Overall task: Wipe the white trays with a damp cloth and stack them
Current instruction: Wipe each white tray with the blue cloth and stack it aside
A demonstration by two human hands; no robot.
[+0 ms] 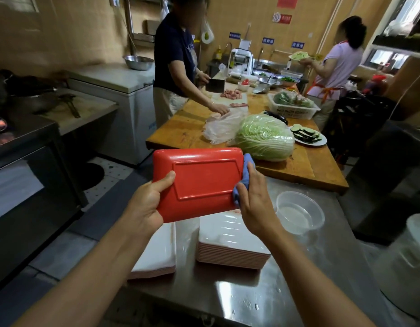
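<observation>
The person holds one tray (199,182) up in the air above the steel surface (251,296), its red underside turned toward the camera. The left hand (147,204) grips the tray's lower left corner, thumb curled over the red face. The right hand (253,199) pinches a blue cloth (242,178) against the tray's right edge. The tray's long axis runs left to right, tilted a little, and its white face points away, toward the wooden table (305,166). Below it two stacks sit side by side: the left stack (157,256) at the surface's left edge, the right stack (230,244) nearer the middle. A clear bowl of water (298,213) stands just right of that stack. With only a corner grip on wet plastic, the tray could probably slip and fall onto the stacks, or a wide wipe could knock the bowl
</observation>
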